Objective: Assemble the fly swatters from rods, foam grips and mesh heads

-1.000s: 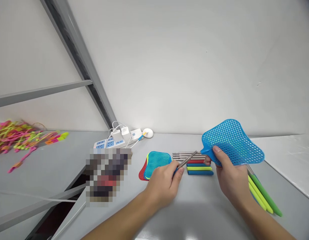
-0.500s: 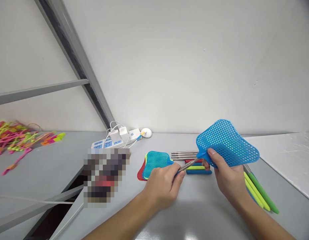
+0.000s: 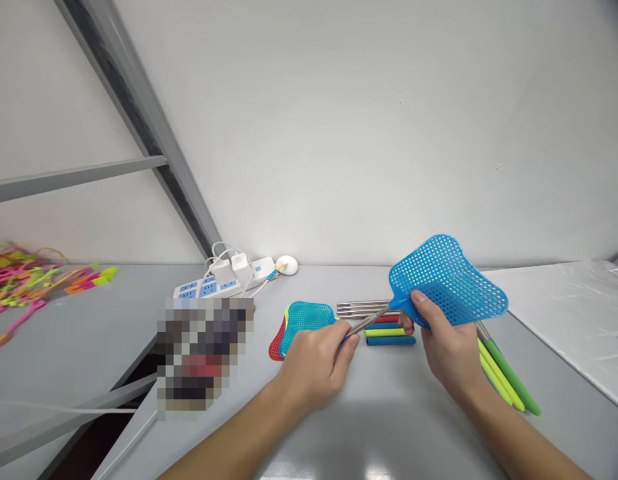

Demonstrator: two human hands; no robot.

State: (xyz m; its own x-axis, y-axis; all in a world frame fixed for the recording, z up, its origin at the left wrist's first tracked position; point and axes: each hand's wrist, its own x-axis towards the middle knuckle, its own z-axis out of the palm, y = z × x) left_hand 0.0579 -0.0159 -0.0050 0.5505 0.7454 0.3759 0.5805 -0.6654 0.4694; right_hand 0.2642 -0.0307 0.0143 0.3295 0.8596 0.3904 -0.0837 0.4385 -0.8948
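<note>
A fly swatter with a blue mesh head [image 3: 449, 280] and a thin metal rod [image 3: 369, 322] is held between my hands above the table. My right hand [image 3: 451, 353] is closed on the head, thumb on top of the mesh. My left hand [image 3: 316, 360] is wrapped round the other end of the rod, where a bit of blue handle shows; the rest is hidden in the fist. Beyond my left hand lie overlapping swatter heads, a teal-blue one [image 3: 306, 317] on top and a red one [image 3: 275, 348] underneath. Metal rods with coloured handles [image 3: 389, 333] lie behind.
Yellow and green handles [image 3: 511, 380] lie by my right forearm. At the back left are a white power strip [image 3: 223, 288] with plugs and a white round device [image 3: 287, 265]. Tangled coloured strips [image 3: 33, 277] lie on the left table, beyond a metal frame [image 3: 153, 140].
The view has shifted slightly, so most things sit a little further left. Both hands keep their hold on the swatter, with little other movement.
</note>
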